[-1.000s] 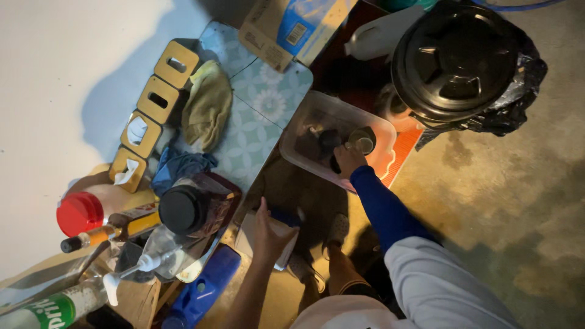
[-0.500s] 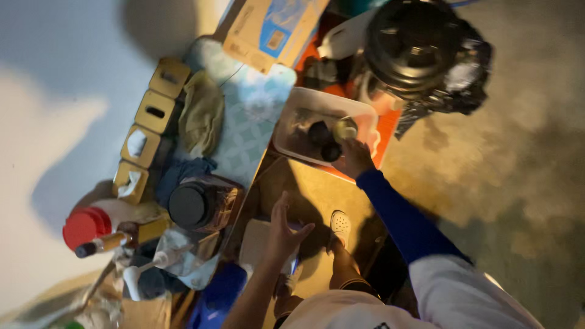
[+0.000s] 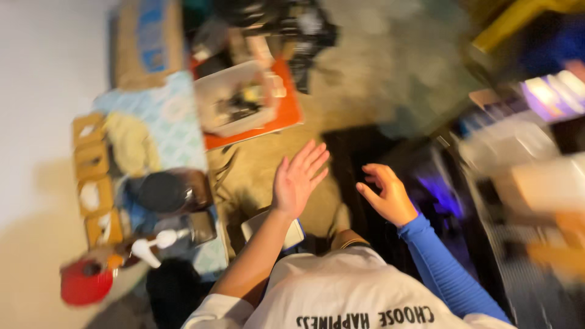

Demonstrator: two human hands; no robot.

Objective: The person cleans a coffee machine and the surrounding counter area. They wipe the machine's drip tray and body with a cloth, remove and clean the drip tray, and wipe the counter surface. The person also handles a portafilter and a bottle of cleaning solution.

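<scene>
left hand (image 3: 298, 178): bare arm, palm open, fingers spread and straight, empty; hangs in the air over the brown floor, touching nothing.
right hand (image 3: 386, 196): blue sleeve, fingers loosely curled, empty; in the air beside the left, apart from it, over the dark patch of floor.
white flat object (image 3: 268, 226): nearest thing; partly hidden under the left forearm, lying on the floor; kind not clear through blur.

The left hand (image 3: 298, 178) is open and flat with bare forearm; the right hand (image 3: 385, 196), blue-sleeved, is half-curled and empty.
</scene>
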